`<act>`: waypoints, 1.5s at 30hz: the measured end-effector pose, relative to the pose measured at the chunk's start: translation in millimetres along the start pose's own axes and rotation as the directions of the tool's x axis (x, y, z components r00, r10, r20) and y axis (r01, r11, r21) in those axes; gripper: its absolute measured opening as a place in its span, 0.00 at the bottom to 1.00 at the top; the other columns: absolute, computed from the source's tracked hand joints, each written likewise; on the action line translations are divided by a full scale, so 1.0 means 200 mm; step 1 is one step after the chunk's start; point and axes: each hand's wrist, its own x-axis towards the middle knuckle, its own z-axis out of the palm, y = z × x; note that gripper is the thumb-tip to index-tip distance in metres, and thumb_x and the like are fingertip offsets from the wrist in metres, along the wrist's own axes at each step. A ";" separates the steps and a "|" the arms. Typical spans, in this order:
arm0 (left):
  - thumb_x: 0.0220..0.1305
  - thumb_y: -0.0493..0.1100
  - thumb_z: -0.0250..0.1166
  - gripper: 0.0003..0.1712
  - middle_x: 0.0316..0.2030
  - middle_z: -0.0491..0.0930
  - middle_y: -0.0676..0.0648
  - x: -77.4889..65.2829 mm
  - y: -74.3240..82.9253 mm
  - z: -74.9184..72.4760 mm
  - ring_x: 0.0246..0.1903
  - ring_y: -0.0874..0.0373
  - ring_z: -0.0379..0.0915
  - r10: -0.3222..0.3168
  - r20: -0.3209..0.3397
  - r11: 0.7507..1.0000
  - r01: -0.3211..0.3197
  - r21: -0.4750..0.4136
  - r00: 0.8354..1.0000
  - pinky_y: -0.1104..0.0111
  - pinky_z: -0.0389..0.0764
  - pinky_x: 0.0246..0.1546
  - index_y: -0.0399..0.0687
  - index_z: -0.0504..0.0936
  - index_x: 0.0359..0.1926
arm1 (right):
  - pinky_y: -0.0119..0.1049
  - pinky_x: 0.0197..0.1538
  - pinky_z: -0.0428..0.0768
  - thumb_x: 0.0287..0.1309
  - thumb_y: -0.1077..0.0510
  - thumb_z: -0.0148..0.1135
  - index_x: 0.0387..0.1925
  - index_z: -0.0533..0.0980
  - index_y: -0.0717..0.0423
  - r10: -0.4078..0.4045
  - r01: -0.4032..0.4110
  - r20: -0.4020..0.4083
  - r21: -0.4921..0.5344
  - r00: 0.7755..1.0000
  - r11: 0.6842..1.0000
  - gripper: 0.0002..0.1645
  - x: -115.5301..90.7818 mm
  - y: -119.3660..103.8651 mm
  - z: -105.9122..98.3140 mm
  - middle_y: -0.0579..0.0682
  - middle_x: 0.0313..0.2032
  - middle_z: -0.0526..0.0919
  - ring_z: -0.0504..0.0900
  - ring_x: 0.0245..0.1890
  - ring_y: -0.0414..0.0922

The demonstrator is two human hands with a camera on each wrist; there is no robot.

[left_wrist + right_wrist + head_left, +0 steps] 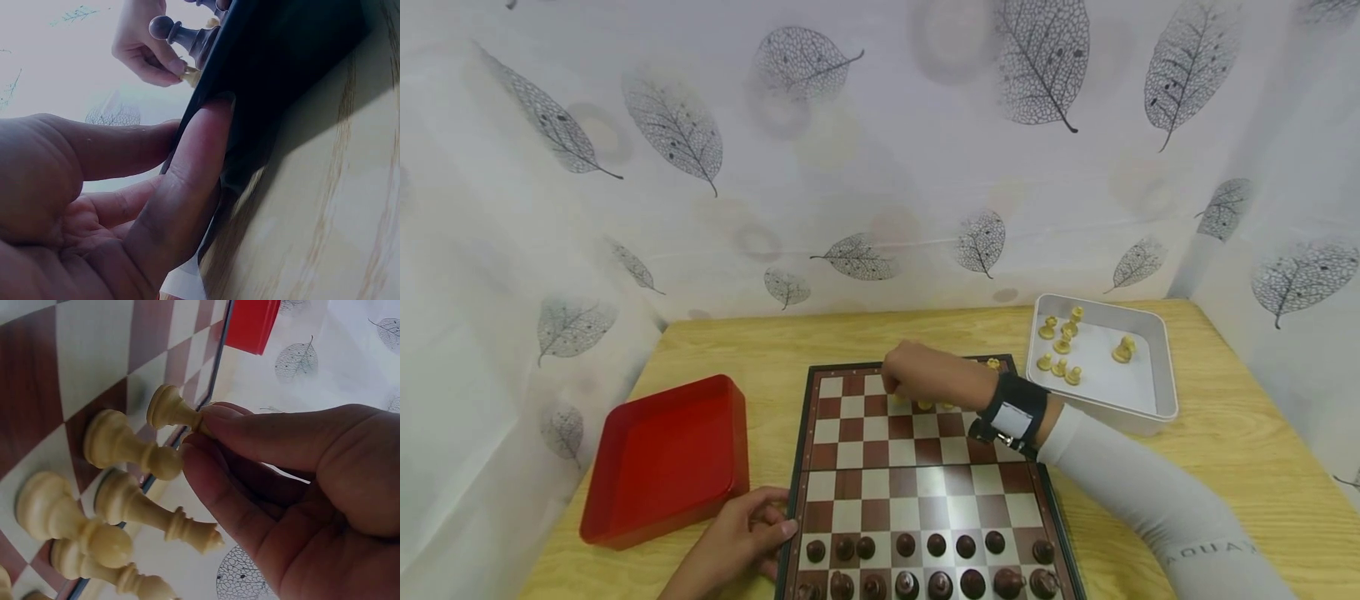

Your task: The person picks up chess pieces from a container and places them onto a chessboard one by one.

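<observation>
My right hand [936,375] is over the far rows of the chessboard [925,479], pinching a light pawn [167,408] between thumb and fingers. Those fingers cover the pawn's head; its base shows close to the squares. Beside it stand another light pawn [128,444], a light queen [156,509] and a nearer light pawn [69,515]. At the board's left edge, my left hand [737,537] grips the black rim, with the thumb and fingers on either side of it. Dark pieces, including a dark pawn [906,545], line the two rows nearest me.
A white tray [1163,367] at the back right holds several light pieces, among them a light knight [1123,350]. To the board's left lies a red tray [662,454]. Leaf-patterned cloth [880,167] hangs behind the wooden table [760,342].
</observation>
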 end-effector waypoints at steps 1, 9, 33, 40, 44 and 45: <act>0.67 0.47 0.72 0.40 0.40 0.82 0.43 0.00 0.00 0.00 0.35 0.54 0.82 -0.007 0.001 1.000 0.007 -0.001 1.000 0.57 0.91 0.34 0.28 0.67 0.70 | 0.34 0.41 0.88 0.63 0.69 0.66 0.42 0.89 0.58 0.004 -0.004 0.006 -0.004 1.000 1.000 0.10 0.00 0.00 0.01 0.53 0.39 0.91 0.84 0.26 0.38; 0.67 0.48 0.72 0.41 0.40 0.82 0.43 0.00 -0.01 0.00 0.35 0.54 0.83 -0.028 0.004 1.000 0.028 0.002 1.000 0.57 0.91 0.36 0.28 0.67 0.71 | 0.36 0.42 0.88 0.65 0.69 0.65 0.42 0.89 0.57 0.012 -0.011 0.029 -0.040 1.000 0.999 0.10 0.01 -0.01 0.03 0.54 0.43 0.91 0.85 0.30 0.40; 0.67 0.46 0.72 0.40 0.40 0.80 0.43 0.01 -0.01 0.00 0.35 0.53 0.81 -0.014 -0.010 1.000 0.014 -0.020 1.000 0.57 0.91 0.34 0.28 0.67 0.71 | 0.34 0.40 0.86 0.65 0.64 0.67 0.44 0.88 0.58 -0.015 0.014 -0.034 -0.028 0.999 1.000 0.08 -0.01 0.01 -0.01 0.51 0.42 0.90 0.84 0.32 0.40; 0.67 0.46 0.72 0.41 0.41 0.80 0.43 0.01 -0.01 0.00 0.35 0.53 0.81 -0.018 -0.005 1.000 0.018 -0.019 1.000 0.56 0.91 0.34 0.27 0.66 0.71 | 0.41 0.49 0.89 0.66 0.60 0.67 0.46 0.87 0.58 -0.008 0.003 -0.125 -0.046 0.992 0.999 0.10 -0.11 0.09 -0.15 0.54 0.46 0.90 0.88 0.42 0.46; 0.67 0.47 0.71 0.41 0.41 0.81 0.43 0.01 -0.01 0.00 0.35 0.53 0.82 -0.028 -0.006 1.000 0.028 -0.012 1.000 0.57 0.91 0.35 0.28 0.66 0.71 | 0.46 0.54 0.88 0.66 0.61 0.67 0.50 0.86 0.59 0.041 -0.048 -0.181 -0.038 0.983 0.998 0.13 -0.21 0.17 -0.25 0.57 0.51 0.89 0.89 0.48 0.52; 0.67 0.47 0.72 0.41 0.41 0.81 0.43 0.01 -0.01 0.00 0.35 0.54 0.82 -0.031 -0.006 0.999 0.031 -0.012 0.999 0.57 0.91 0.36 0.28 0.66 0.72 | 0.47 0.53 0.89 0.66 0.61 0.68 0.50 0.86 0.59 0.050 -0.058 -0.198 -0.035 0.979 0.998 0.13 -0.23 0.20 -0.27 0.57 0.50 0.89 0.89 0.47 0.52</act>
